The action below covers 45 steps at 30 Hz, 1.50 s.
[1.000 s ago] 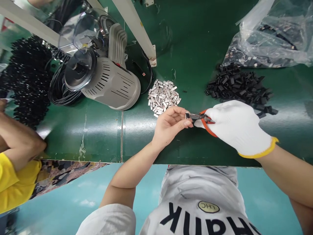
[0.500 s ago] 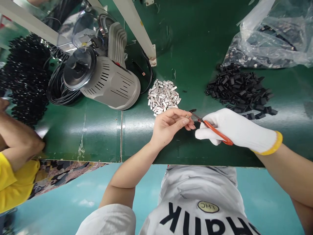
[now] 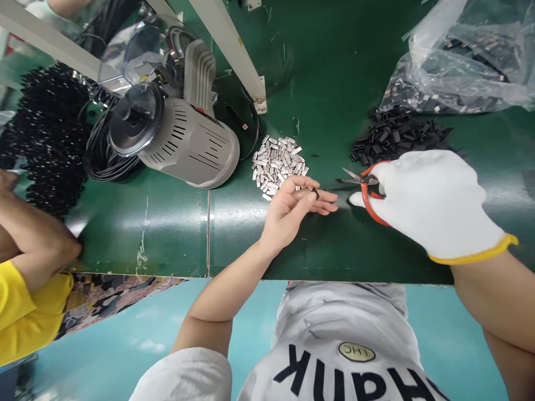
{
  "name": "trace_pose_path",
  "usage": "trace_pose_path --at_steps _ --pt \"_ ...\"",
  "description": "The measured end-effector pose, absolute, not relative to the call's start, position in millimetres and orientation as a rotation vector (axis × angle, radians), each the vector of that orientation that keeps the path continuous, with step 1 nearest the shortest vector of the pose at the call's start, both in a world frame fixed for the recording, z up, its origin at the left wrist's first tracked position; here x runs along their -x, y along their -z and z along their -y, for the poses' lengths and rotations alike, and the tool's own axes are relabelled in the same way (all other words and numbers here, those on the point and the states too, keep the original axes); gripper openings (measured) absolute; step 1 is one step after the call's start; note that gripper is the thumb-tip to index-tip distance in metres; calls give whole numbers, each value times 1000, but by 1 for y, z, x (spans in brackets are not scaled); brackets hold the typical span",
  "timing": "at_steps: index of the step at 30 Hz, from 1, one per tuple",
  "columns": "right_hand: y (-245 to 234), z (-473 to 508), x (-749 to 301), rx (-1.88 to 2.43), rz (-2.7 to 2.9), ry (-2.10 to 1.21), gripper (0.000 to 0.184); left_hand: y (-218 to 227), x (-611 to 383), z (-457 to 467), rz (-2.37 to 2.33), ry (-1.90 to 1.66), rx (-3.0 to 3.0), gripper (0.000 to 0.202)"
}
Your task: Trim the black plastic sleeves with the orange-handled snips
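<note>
My bare left hand [image 3: 292, 206] pinches a small black plastic piece [image 3: 315, 193] between thumb and fingertips, just in front of a pile of small silver metal connector parts [image 3: 278, 164]. In the white-gloved grip of my right hand [image 3: 434, 203] is a pair of scissors [image 3: 365, 192] with red handles. Their blades stand apart and point left toward my left hand, not touching it. Behind the right glove lies a heap of small black plastic pieces [image 3: 401, 136], partly covered by the hand.
A grey machine [image 3: 190, 139] with a clear cover stands left of the silver pile, near a white post [image 3: 234, 50]. Coiled black cable [image 3: 112, 164] and a black heap [image 3: 52, 133] lie farther left, beside a co-worker's arm [image 3: 37, 228]. A clear plastic bag [image 3: 472, 72] sits at the back right.
My right hand has drawn back to the right and up, taking the scissors away from my left fingers, and the blades have opened. The black piece now shows in my left fingertips.
</note>
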State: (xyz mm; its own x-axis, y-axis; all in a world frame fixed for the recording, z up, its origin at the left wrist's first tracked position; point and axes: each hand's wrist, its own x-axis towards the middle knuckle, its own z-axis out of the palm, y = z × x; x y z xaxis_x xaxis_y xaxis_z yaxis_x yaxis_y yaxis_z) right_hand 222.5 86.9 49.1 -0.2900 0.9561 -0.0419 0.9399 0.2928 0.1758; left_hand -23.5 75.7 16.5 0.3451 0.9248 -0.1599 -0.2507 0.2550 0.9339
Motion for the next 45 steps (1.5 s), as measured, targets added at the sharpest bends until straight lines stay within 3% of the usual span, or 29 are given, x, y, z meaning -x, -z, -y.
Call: trace_pose_path --at_steps 9,45 --pt "-50 -84 -210 -1712 -2576 36 29 -9 24 -77 -941 -1010 -1069 23" --pt "-45 -77 -200 -1725 -2642 187 33 -10 25 -78 -963 -1099 -984 18"
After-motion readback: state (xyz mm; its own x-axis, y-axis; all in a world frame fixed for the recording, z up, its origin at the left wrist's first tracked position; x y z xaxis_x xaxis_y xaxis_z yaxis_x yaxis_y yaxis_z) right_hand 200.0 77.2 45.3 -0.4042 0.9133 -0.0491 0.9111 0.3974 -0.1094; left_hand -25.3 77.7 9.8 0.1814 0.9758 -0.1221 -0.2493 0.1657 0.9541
